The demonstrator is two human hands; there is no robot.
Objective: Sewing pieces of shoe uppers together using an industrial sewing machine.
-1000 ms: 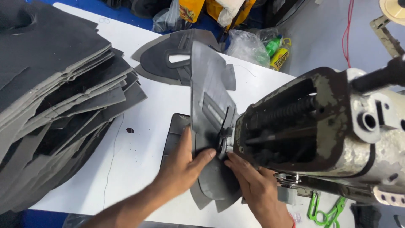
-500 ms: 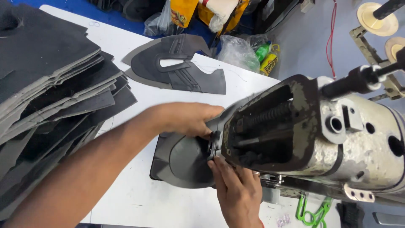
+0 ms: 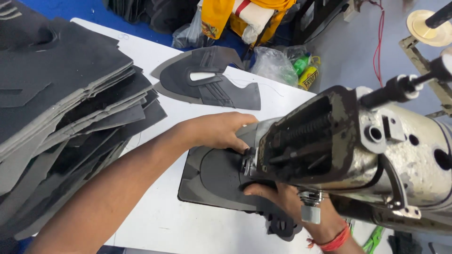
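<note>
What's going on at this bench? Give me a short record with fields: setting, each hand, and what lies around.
setting: white table with a sewing machine
left hand: flat on a dark cut piece by the machine's foot
right hand: under the machine head, touching the same piece's near edge
wrist: red band
left side: tall stack of grey sheets
far side: one sewn piece, plastic bags
</note>
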